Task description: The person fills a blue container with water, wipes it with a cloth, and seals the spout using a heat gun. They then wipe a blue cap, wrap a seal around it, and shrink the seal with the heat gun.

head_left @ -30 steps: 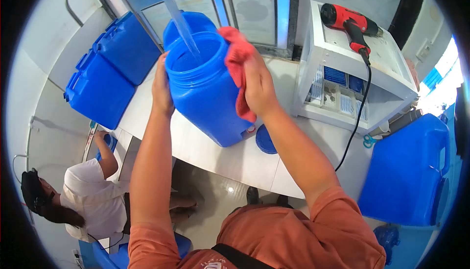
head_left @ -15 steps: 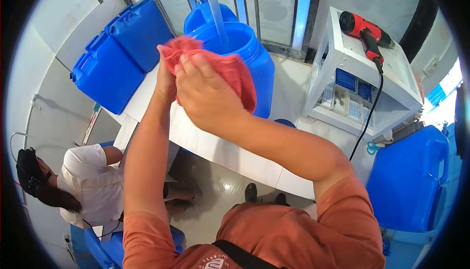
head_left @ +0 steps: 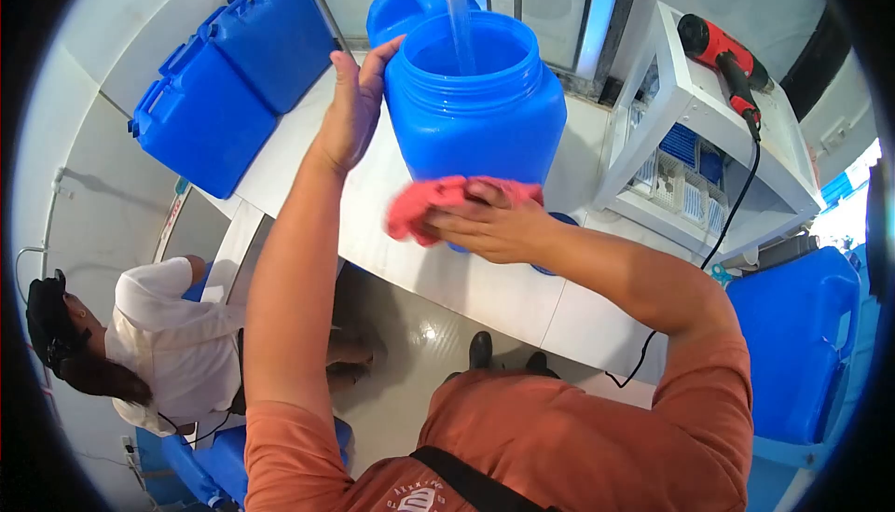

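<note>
Your left hand (head_left: 359, 106) is spreading its fingers, thumb apart, fingertips touching the blue container (head_left: 475, 130) near its rim. Your right hand (head_left: 499, 228) is pinching a bunched red cloth (head_left: 424, 209) between thumb and fingers at the container's lower front. The container is standing open on the white counter (head_left: 466, 283), with 1 clear tube (head_left: 458, 8) reaching inside. 2 blue jerrycans (head_left: 210, 116) are standing leftward.

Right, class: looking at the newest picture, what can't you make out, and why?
All in the head view:
Clear column: upper end cut off by the top edge.
Blue container: lower front mostly hidden by the red cloth and right hand.
Red cloth: weave blurred.
Round blue lid: partly behind the right forearm.
White trays: contents too small.
</note>
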Available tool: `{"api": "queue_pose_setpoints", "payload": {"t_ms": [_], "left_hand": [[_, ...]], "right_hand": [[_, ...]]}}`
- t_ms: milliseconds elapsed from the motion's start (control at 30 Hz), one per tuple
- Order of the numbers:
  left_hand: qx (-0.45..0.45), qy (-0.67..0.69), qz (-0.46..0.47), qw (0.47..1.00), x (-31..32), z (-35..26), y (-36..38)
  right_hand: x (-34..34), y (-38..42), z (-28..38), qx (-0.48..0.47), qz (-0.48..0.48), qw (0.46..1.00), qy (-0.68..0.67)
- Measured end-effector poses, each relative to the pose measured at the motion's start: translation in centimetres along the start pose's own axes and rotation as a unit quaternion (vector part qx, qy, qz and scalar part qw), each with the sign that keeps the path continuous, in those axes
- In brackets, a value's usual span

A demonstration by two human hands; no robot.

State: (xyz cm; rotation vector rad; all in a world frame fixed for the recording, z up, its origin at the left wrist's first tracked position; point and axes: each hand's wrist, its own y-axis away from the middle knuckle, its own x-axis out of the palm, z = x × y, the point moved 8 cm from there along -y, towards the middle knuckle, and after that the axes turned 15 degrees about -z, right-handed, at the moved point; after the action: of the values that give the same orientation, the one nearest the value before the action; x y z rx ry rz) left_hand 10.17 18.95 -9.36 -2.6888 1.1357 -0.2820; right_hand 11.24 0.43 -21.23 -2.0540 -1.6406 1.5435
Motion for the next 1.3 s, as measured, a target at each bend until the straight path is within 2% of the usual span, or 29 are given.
{"api": "queue_pose_setpoints", "payload": {"t_ms": [33,67,100,133,167,233,267,333,367,400,433,467,500,533,567,600,633,667,700,733,767,833,900,1000,1067,1100,1167,1233,1300], "left_hand": [[-0.005,0.001,-0.002,1.0,-0.2,-0.1,0.1],[-0.003,-0.013,-0.003,1.0,-0.3,-0.5,0.1],[-0.002,-0.028,-0.003,1.0,-0.4,-0.5,0.1],[-0.001,-0.025,-0.005,1.0,-0.5,-0.4,0.0],[-0.003,-0.026,-0.004,1.0,-0.6,-0.2,0.0],[0.002,-0.033,-0.014,0.999,-0.8,-0.1,-0.1],[-0.002,-0.043,-0.008,0.999,-0.8,0.0,0.1],[0.008,-0.032,-0.02,0.999,-0.7,0.2,0.2],[0.018,-0.022,-0.031,0.999,-0.5,0.3,0.1],[0.019,-0.021,-0.029,0.999,0.1,0.6,0.2],[0.023,0.014,-0.05,0.998,0.3,0.7,0.4],[0.025,0.049,-0.072,0.996,0.3,1.0,0.6],[0.027,0.049,-0.071,0.996,0.4,1.4,0.6],[0.044,0.07,-0.09,0.992,0.1,1.6,0.6],[0.063,0.091,-0.107,0.988,0.0,1.6,0.5],[0.074,0.099,-0.116,0.986,0.1,1.5,0.5],[0.072,0.098,-0.109,0.987,0.2,1.6,0.5],[0.077,0.086,-0.126,0.985,-0.2,1.7,0.4],[0.082,0.075,-0.144,0.983,-0.3,1.6,0.6],[0.077,0.072,-0.159,0.982,-0.4,1.7,0.8],[0.073,0.072,-0.155,0.983,-0.2,1.9,0.9],[0.046,0.08,-0.179,0.98,-0.4,2.1,1.2],[0.064,0.107,-0.163,0.979,0.0,2.0,0.9],[0.071,0.126,-0.209,0.967,-0.7,2.4,1.1],[0.084,0.116,-0.212,0.967,-0.7,2.2,1.0],[0.086,0.102,-0.217,0.967,-0.9,2.3,1.2],[0.09,0.114,-0.225,0.963,-1.1,2.6,1.2],[0.079,0.141,-0.223,0.961,-1.1,2.9,1.1],[0.076,0.154,-0.222,0.96,-1.6,3.5,1.2]], "right_hand": [[-1.1,-2.6,-0.2,0.006,-0.063,0.993,0.102],[-1.0,-4.6,0.5,0.008,-0.062,0.993,0.1],[1.3,-5.9,1.9,-0.046,0.081,0.97,0.225],[3.3,-5.7,2.1,-0.101,0.219,0.908,0.342],[3.5,-5.7,2.3,-0.099,0.219,0.909,0.341],[6.4,-2.3,3.9,-0.252,0.418,0.823,0.291],[6.4,-0.9,3.9,-0.25,0.419,0.822,0.293],[2.9,0.8,5.3,-0.198,0.12,0.937,0.26],[3.5,3.9,5.5,-0.199,0.122,0.936,0.263],[3.9,6.8,4.9,-0.077,0.113,0.981,0.137],[4.0,8.2,3.9,0.047,0.099,0.994,0.007],[3.3,7.7,3.3,0.047,0.099,0.994,0.007],[-0.3,6.0,0.0,0.159,-0.015,0.987,0.03],[-3.8,5.1,-3.1,0.269,-0.129,0.953,0.052],[-4.7,2.8,-4.3,0.272,-0.129,0.952,0.056],[-7.1,0.9,-6.3,0.355,-0.281,0.891,0.031],[-8.9,1.4,-8.2,0.424,-0.425,0.8,0.005],[-9.0,1.6,-9.8,0.427,-0.426,0.798,0.011],[-7.4,4.0,-13.1,0.539,-0.472,0.672,-0.186],[-4.7,5.8,-15.1,0.613,-0.487,0.5,-0.371],[-3.9,7.3,-15.8,0.616,-0.488,0.497,-0.367],[4.7,12.1,-13.7,0.73,-0.357,0.229,-0.535],[8.3,15.5,-8.6,0.787,-0.322,0.107,-0.514],[5.3,15.7,-4.7,0.819,-0.265,0.159,-0.484],[3.2,14.2,-6.4,0.754,-0.287,0.277,-0.522],[2.4,13.1,-7.9,0.753,-0.286,0.277,-0.524],[0.3,8.4,-14.1,0.668,-0.3,0.361,-0.578],[-0.6,3.6,-18.6,0.669,-0.214,0.283,-0.653],[3.0,1.5,-25.3,0.646,-0.181,0.426,-0.607]]}}
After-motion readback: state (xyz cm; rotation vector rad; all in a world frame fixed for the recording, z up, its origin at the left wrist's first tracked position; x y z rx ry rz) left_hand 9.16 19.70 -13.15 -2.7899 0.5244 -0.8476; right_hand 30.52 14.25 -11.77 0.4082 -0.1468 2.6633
